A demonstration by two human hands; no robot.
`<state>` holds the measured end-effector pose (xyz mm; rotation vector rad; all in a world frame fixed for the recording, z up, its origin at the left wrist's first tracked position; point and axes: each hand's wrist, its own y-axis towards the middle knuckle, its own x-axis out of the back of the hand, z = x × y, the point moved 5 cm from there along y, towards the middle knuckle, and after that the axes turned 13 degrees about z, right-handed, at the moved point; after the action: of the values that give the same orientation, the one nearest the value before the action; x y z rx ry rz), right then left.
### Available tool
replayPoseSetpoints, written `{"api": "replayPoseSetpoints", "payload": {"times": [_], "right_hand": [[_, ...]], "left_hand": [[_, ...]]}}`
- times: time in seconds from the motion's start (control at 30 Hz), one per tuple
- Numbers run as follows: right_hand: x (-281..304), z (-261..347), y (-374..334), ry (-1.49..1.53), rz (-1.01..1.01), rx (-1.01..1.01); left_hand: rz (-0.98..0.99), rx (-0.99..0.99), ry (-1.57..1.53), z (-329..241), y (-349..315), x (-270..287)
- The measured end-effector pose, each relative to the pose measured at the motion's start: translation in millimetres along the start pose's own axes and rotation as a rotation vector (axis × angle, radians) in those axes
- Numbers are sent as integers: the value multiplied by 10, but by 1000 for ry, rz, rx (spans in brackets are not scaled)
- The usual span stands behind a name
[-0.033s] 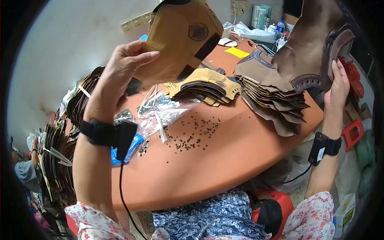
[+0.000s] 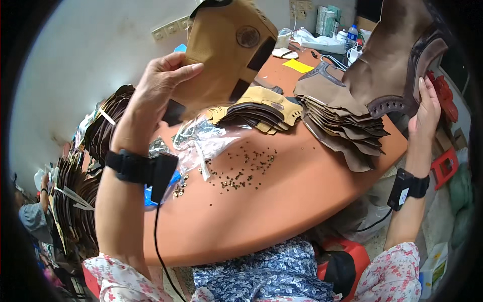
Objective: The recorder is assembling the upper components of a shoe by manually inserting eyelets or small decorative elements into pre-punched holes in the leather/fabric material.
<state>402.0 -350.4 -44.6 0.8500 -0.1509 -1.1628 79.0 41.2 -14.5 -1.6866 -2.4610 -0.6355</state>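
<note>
My left hand [image 2: 168,83] is raised at the upper left, its thumb and fingers pinched on a tan leather shoe upper [image 2: 216,60] with a round badge, dark patches and a row of holes. On the right, my right hand [image 2: 426,108] grips a brown leather shoe upper [image 2: 385,60] by its dark, eyelet-lined edge. Just below that piece lies a stack of brown uppers [image 2: 342,118] on the table. Between my hands rests a smaller stack of tan uppers [image 2: 256,106]. Small metal eyelets [image 2: 241,178] are scattered over the tabletop.
The orange-brown table [image 2: 282,201] curves toward me. Clear plastic bags [image 2: 211,138] and a blue packet [image 2: 163,191] lie at its left. Bundled leather pieces [image 2: 70,191] stand beyond. A yellow sheet [image 2: 298,65] and a bottle [image 2: 352,35] are at the back; a red stool [image 2: 444,168] stands right.
My left hand has shifted slightly right, and the tan upper has tilted a little with its right edge moving left. My right hand and the brown upper have barely moved.
</note>
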Motion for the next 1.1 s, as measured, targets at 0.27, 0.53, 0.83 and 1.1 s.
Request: {"api": "replayPoseSetpoints", "payload": {"times": [0.27, 0.53, 0.83, 1.1], "right_hand": [[376, 69, -144, 39, 56, -24], [506, 123, -337, 34, 48, -32], [75, 206, -975, -104, 142, -229], [-689, 173, -2197, -167, 569, -548]], "left_hand": [[-137, -3, -615, 586, 492, -336], [-348, 367, -691, 1189, 477, -947], [-32, 240, -414, 399, -179, -942], [58, 247, -385, 351, -1301, -1162]]}}
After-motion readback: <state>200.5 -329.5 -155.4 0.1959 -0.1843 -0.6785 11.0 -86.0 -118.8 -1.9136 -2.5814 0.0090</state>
